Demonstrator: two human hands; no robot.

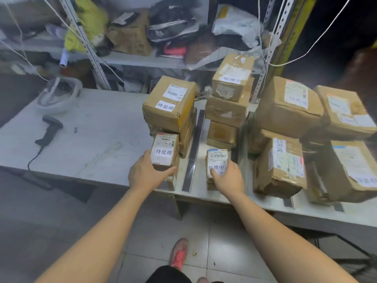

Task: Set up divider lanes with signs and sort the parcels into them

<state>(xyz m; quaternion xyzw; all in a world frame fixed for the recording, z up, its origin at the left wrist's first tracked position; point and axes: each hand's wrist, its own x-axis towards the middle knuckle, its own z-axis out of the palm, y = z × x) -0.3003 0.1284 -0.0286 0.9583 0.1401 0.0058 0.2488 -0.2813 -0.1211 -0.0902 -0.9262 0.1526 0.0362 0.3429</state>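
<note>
while cluttered shelves (142, 60) loom behind, parcels (169, 103) crowd the white table (91, 129).

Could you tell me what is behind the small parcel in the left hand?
A stack of bigger cardboard boxes, top one labelled 待处理; the small parcel hides its lower front.

Left hand (144, 174) grips small parcel (164, 150); right hand (228, 177) grips another (216, 163).

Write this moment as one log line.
left hand: grips left small box | right hand: grips right small box | divider strip: flat between the two boxes | scanner: lying on table, untouched
</note>
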